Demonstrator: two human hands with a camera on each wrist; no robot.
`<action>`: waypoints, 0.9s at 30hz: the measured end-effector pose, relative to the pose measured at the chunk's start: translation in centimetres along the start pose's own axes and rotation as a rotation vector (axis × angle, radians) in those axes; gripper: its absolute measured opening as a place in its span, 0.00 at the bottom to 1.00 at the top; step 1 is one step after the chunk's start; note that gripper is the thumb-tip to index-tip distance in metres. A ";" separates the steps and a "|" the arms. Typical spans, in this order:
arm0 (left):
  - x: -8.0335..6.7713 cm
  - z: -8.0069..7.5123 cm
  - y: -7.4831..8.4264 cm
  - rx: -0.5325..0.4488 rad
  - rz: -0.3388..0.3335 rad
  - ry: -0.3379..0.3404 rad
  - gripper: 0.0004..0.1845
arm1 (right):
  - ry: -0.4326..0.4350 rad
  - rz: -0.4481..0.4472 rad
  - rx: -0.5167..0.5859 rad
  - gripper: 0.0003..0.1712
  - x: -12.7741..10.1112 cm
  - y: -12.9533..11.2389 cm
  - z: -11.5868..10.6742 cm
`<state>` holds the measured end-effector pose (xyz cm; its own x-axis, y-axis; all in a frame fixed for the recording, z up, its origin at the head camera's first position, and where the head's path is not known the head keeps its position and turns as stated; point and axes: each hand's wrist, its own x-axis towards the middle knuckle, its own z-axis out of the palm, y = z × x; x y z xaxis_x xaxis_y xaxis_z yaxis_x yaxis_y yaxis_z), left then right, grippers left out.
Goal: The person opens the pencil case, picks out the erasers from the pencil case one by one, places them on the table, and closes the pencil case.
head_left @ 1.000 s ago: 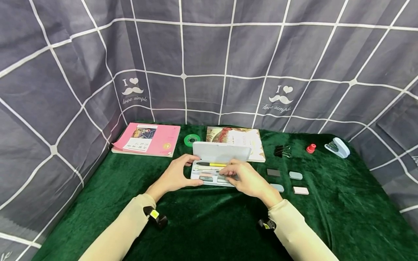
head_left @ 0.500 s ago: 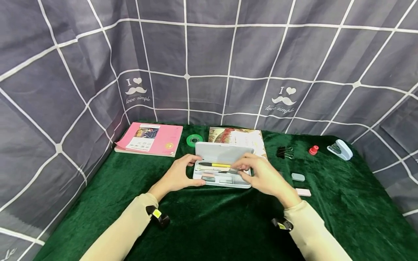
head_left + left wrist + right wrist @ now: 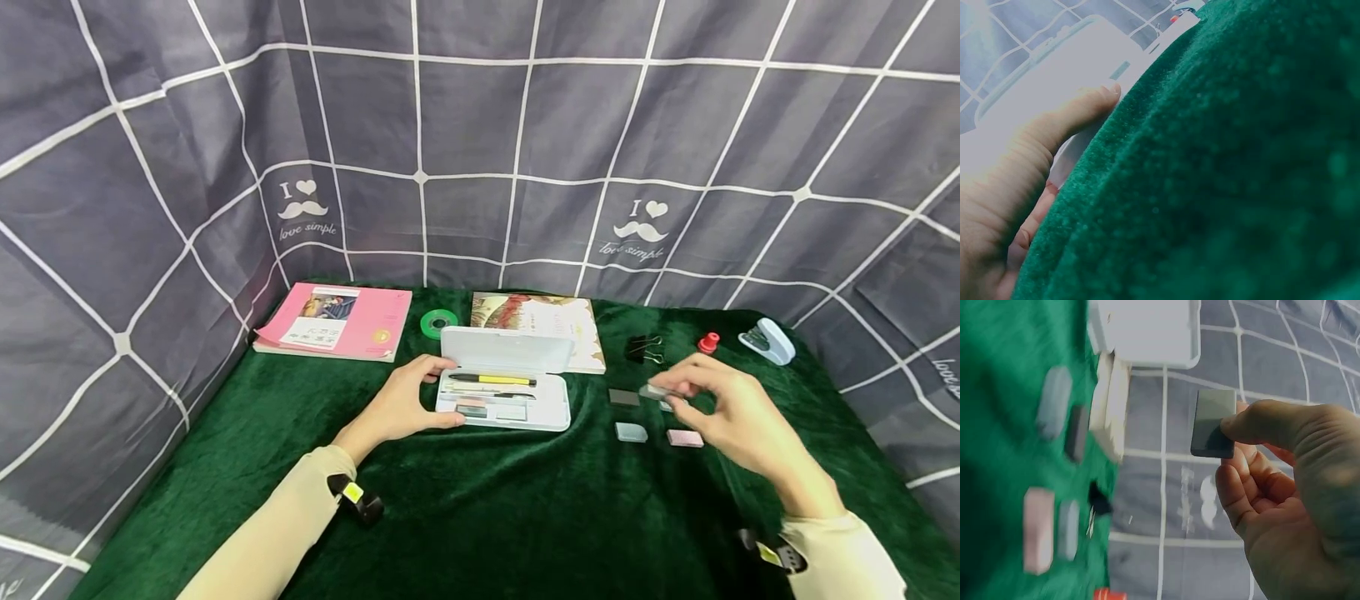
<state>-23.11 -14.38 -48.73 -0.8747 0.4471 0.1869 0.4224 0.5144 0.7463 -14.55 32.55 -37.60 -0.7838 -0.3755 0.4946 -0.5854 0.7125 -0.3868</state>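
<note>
Right hand (image 3: pixel 738 417): has left the open pencil case (image 3: pixel 501 398); now pinches a grey eraser (image 3: pixel 1213 423) above the green cloth (image 3: pixel 480 508), right of the case; left hand (image 3: pixel 401 400) still grips the case's left end.

Even bright light; wrist views blurred, edges warped.
</note>
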 end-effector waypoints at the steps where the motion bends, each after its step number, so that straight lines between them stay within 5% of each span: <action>1: 0.0 0.0 0.0 -0.003 -0.001 0.002 0.45 | -0.001 0.015 -0.003 0.30 -0.7 0.3 -0.2; 12: -0.1 -0.2 -0.1 0.002 0.007 -0.003 0.44 | -0.063 0.106 0.006 0.30 -7.1 2.7 -0.3; 20: -0.1 -0.1 0.0 -0.004 0.008 -0.006 0.44 | -0.104 0.127 -0.003 0.32 -8.9 3.7 0.7; 27: 0.0 0.0 0.2 0.006 0.001 -0.006 0.44 | -0.199 0.210 0.139 0.25 -9.8 4.4 0.7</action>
<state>-23.08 -14.32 -48.58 -0.8728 0.4519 0.1843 0.4251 0.5184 0.7420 -9.59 38.99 -44.71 -0.9076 -0.3473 0.2359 -0.4186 0.7040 -0.5737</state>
